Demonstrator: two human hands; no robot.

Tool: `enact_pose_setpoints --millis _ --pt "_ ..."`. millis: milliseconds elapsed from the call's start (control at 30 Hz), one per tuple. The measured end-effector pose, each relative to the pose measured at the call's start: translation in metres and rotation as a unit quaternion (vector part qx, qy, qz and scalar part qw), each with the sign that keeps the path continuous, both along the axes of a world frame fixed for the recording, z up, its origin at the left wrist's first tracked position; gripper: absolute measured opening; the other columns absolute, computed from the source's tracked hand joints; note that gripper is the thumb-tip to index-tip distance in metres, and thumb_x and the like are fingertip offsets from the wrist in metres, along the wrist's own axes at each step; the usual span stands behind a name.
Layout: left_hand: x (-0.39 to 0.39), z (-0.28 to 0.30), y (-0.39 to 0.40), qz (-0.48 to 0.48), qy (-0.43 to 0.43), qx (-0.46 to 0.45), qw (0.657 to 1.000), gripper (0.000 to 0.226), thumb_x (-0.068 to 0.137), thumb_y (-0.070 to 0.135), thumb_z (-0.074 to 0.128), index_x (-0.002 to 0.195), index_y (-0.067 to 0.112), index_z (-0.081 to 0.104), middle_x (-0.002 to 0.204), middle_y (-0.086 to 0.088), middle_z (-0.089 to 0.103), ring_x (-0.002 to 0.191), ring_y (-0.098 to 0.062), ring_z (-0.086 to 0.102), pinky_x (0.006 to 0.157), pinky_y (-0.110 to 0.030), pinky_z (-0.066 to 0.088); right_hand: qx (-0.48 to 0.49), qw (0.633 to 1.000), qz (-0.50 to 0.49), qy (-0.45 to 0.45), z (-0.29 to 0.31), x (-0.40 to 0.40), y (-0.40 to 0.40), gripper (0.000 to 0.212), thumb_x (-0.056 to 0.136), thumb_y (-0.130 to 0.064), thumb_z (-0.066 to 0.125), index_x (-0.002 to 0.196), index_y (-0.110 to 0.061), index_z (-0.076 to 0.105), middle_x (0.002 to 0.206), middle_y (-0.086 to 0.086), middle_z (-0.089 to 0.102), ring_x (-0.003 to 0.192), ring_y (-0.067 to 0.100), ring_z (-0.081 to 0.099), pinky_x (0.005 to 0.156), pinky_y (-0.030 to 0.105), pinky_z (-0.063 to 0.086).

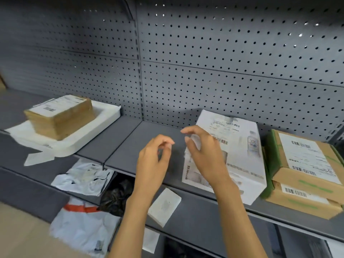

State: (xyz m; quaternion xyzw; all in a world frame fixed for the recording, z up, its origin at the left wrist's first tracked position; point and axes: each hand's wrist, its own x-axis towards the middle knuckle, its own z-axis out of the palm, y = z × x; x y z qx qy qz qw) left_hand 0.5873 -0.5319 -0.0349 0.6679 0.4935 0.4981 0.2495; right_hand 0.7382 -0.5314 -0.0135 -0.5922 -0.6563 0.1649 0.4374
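A white carton (240,146) with shipping labels lies on the grey shelf (149,135), right of centre. My right hand (202,153) hovers over its left end, fingers loosely curled and holding nothing. My left hand (154,161) hangs in the air just left of the carton, above the bare shelf, fingertips bent toward the thumb with nothing between them. Neither hand plainly touches the carton.
Brown cardboard boxes (305,174) with green tape sit stacked at the right. At the left a brown parcel (61,114) rests on a white foam tray (78,140). Lower shelves hold plastic mailers (83,177), a black bag (117,198) and a small white box (164,205). Pegboard (223,62) backs the shelf.
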Motion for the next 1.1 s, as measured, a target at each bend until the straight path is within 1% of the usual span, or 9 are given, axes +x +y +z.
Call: enact_pose_setpoints --millis 100,233,367,500,700,833,967,1033,1100 --pt "-0.033 0.001 0.007 0.020 -0.003 0.003 1.000 0.018 0.100 0.014 0.054 0.095 0.027 0.066 0.097 0.016 0.069 0.097 -0.001 0.064 0.087 -0.025 0.052 0.012 0.999 0.023 0.021 0.002 -0.037 0.011 0.020 0.101 -0.017 0.055 0.111 -0.028 0.069 0.111 -0.017 0.073 0.110 0.007 0.067 0.098 0.036 0.053" --pt "-0.083 0.002 0.022 0.059 -0.007 0.009 0.998 0.019 0.099 0.013 0.055 0.096 0.028 0.066 0.093 0.017 0.071 0.093 0.001 0.065 0.087 -0.026 0.053 0.019 0.998 0.036 0.042 0.008 -0.088 0.031 0.018 0.100 -0.026 0.054 0.104 -0.034 0.069 0.099 -0.020 0.075 0.103 0.001 0.070 0.091 0.042 0.057" --pt "-0.145 0.004 0.040 0.083 -0.011 0.013 0.996 0.018 0.100 0.014 0.054 0.097 0.027 0.066 0.091 0.015 0.071 0.092 -0.001 0.066 0.087 -0.030 0.054 0.018 0.995 0.068 0.067 0.015 -0.150 0.051 0.020 0.101 -0.024 0.053 0.100 -0.035 0.070 0.090 -0.018 0.076 0.095 0.002 0.071 0.087 0.045 0.059" --pt "-0.214 0.005 0.053 0.114 -0.016 0.010 0.993 0.017 0.100 0.015 0.055 0.096 0.027 0.067 0.089 0.014 0.070 0.090 -0.001 0.066 0.083 -0.030 0.055 0.019 0.988 0.116 0.096 0.021 -0.220 0.071 0.021 0.103 -0.025 0.053 0.098 -0.032 0.072 0.085 -0.019 0.075 0.089 0.003 0.072 0.087 0.044 0.059" --pt "-0.317 0.009 0.064 0.163 0.004 0.005 0.987 0.017 0.099 0.019 0.055 0.096 0.031 0.066 0.090 0.015 0.072 0.088 -0.003 0.067 0.074 -0.040 0.057 0.023 0.974 0.186 0.129 0.023 -0.329 0.096 0.023 0.105 -0.022 0.052 0.097 -0.027 0.073 0.084 -0.014 0.075 0.088 0.006 0.072 0.087 0.044 0.058" --pt "-0.377 0.011 0.063 0.208 0.008 0.000 0.978 0.019 0.099 0.016 0.054 0.094 0.030 0.066 0.091 0.019 0.070 0.086 -0.001 0.066 0.076 -0.035 0.056 0.017 0.960 0.241 0.144 0.025 -0.398 0.107 0.022 0.104 -0.016 0.052 0.095 -0.021 0.072 0.087 -0.011 0.076 0.089 0.008 0.073 0.089 0.043 0.058" --pt "-0.430 0.008 0.058 0.252 0.000 -0.010 0.968 0.019 0.098 0.015 0.056 0.092 0.030 0.066 0.091 0.019 0.071 0.089 0.000 0.067 0.078 -0.024 0.054 0.000 0.944 0.294 0.150 0.023 -0.458 0.116 0.023 0.102 -0.010 0.051 0.096 -0.017 0.073 0.079 -0.008 0.074 0.083 0.005 0.072 0.086 0.044 0.058" --pt "-0.450 0.004 0.058 0.273 0.004 -0.013 0.962 0.019 0.098 0.016 0.056 0.092 0.031 0.066 0.090 0.018 0.072 0.091 -0.001 0.067 0.076 -0.025 0.053 -0.004 0.937 0.316 0.149 0.021 -0.483 0.120 0.024 0.101 -0.010 0.051 0.095 -0.018 0.072 0.076 -0.008 0.074 0.082 0.004 0.073 0.085 0.045 0.059" --pt "-0.470 0.000 0.059 0.289 0.008 -0.018 0.957 0.015 0.097 0.020 0.055 0.092 0.031 0.064 0.089 0.016 0.072 0.091 -0.003 0.068 0.077 -0.031 0.055 -0.010 0.930 0.335 0.149 0.018 -0.507 0.124 0.024 0.101 -0.010 0.051 0.094 -0.019 0.072 0.076 -0.005 0.074 0.082 0.008 0.074 0.085 0.046 0.059"
